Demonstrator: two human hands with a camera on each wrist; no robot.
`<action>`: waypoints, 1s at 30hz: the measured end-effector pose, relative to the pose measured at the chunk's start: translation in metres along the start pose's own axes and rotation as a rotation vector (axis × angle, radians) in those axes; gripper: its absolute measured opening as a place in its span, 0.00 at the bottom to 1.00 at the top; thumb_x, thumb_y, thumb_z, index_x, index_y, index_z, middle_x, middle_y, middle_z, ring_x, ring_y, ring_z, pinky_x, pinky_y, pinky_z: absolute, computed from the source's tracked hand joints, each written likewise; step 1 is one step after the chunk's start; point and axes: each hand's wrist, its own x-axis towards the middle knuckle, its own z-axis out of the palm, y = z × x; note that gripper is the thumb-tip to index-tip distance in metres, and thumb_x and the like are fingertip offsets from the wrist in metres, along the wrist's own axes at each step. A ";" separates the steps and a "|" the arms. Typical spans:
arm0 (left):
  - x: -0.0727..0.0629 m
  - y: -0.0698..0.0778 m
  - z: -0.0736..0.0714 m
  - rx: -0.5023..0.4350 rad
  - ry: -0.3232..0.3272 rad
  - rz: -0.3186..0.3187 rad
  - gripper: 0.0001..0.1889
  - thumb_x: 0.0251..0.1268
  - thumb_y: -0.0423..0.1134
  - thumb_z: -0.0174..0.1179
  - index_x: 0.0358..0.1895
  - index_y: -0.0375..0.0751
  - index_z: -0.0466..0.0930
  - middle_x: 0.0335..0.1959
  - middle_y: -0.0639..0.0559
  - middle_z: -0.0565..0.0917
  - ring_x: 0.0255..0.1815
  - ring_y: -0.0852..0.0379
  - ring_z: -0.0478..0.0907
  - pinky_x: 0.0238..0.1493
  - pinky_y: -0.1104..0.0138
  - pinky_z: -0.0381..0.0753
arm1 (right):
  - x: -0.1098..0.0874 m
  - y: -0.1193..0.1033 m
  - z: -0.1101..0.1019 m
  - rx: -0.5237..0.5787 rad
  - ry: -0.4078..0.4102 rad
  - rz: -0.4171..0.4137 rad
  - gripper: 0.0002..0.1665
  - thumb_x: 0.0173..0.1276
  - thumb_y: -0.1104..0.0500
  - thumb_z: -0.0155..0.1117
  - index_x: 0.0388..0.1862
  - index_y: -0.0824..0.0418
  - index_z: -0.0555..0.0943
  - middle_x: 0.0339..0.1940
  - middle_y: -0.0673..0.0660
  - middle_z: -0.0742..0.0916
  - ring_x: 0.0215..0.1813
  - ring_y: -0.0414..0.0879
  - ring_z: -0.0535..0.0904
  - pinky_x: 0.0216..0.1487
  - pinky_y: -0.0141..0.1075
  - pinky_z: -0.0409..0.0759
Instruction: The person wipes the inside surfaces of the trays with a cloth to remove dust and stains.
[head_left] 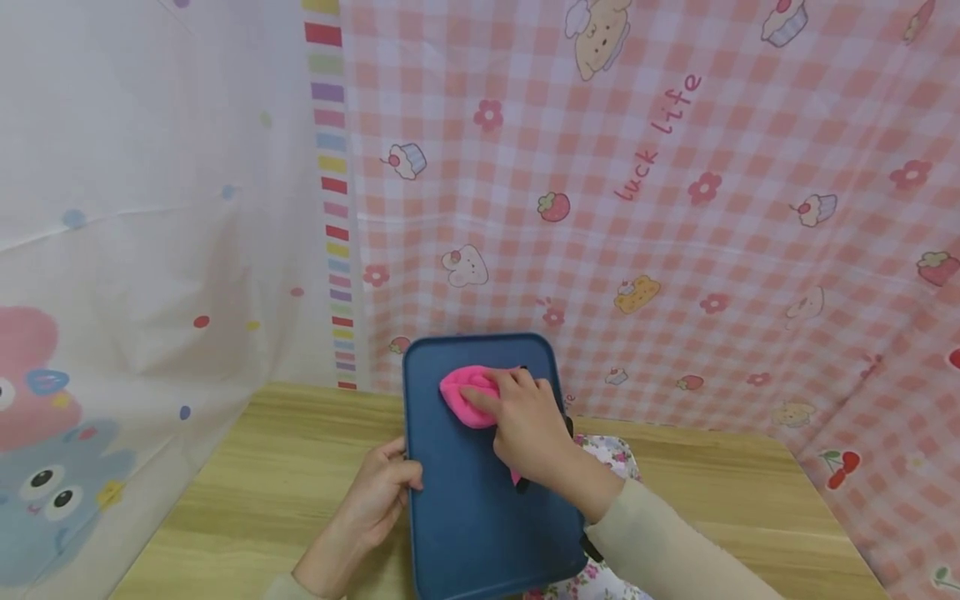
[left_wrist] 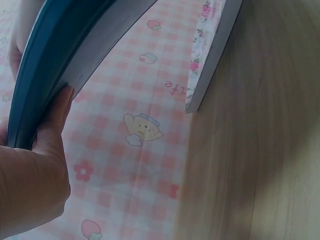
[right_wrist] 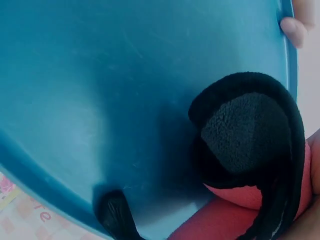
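A blue rectangular tray (head_left: 480,525) is propped up at a slant, its inner face toward me. My left hand (head_left: 375,496) grips its left edge, thumb over the rim and fingers behind. Against the upper part of the tray, my right hand (head_left: 532,433) holds a bunched pink cloth (head_left: 459,400), its index finger laid along it. The right wrist view shows the cloth's black trim and dark fuzzy underside (right_wrist: 245,135) curling up beside the tray's surface. Part of the cloth is hidden under the right hand.
Behind the tray on its right is a floral-patterned board (head_left: 611,454), standing on edge in the left wrist view. All this is on a wooden table (head_left: 720,500). A pink checked curtain (head_left: 637,233) hangs behind, and a white printed one (head_left: 150,167) on the left.
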 end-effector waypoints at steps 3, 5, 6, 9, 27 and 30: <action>0.000 0.000 0.000 -0.001 -0.003 0.003 0.28 0.39 0.17 0.49 0.52 0.27 0.81 0.40 0.47 0.86 0.34 0.56 0.84 0.35 0.65 0.86 | -0.008 0.000 0.002 0.014 -0.011 -0.025 0.35 0.62 0.71 0.64 0.67 0.49 0.85 0.67 0.63 0.82 0.64 0.62 0.76 0.52 0.55 0.77; 0.000 0.000 -0.001 -0.002 -0.005 0.003 0.28 0.40 0.17 0.49 0.51 0.27 0.82 0.39 0.47 0.87 0.35 0.56 0.84 0.36 0.65 0.86 | -0.013 -0.001 0.003 0.023 -0.022 -0.041 0.35 0.63 0.72 0.63 0.67 0.49 0.85 0.67 0.62 0.82 0.64 0.62 0.76 0.52 0.55 0.77; 0.000 0.000 -0.001 -0.002 -0.003 0.002 0.28 0.40 0.17 0.49 0.52 0.28 0.82 0.38 0.48 0.87 0.35 0.56 0.85 0.36 0.65 0.86 | -0.015 -0.001 0.004 0.026 -0.022 -0.052 0.34 0.63 0.72 0.63 0.67 0.49 0.85 0.66 0.62 0.83 0.64 0.62 0.76 0.52 0.55 0.77; 0.001 0.000 -0.003 -0.002 -0.003 -0.003 0.29 0.41 0.17 0.49 0.53 0.29 0.82 0.39 0.48 0.89 0.37 0.56 0.86 0.39 0.64 0.87 | -0.023 -0.002 0.005 0.032 -0.027 -0.086 0.34 0.62 0.73 0.62 0.66 0.50 0.85 0.65 0.63 0.83 0.62 0.61 0.77 0.50 0.55 0.77; 0.003 -0.001 -0.004 -0.007 0.008 -0.002 0.32 0.40 0.17 0.48 0.57 0.25 0.80 0.42 0.47 0.90 0.38 0.56 0.86 0.39 0.64 0.87 | -0.060 -0.011 0.011 0.042 -0.126 -0.148 0.38 0.57 0.74 0.64 0.65 0.46 0.86 0.63 0.60 0.84 0.62 0.57 0.77 0.54 0.54 0.78; 0.003 0.000 -0.005 0.002 0.025 0.001 0.30 0.40 0.17 0.49 0.53 0.28 0.82 0.40 0.48 0.90 0.36 0.57 0.86 0.37 0.65 0.86 | -0.066 -0.011 0.011 0.036 -0.144 -0.170 0.39 0.56 0.74 0.64 0.64 0.45 0.86 0.61 0.58 0.85 0.61 0.55 0.77 0.53 0.53 0.78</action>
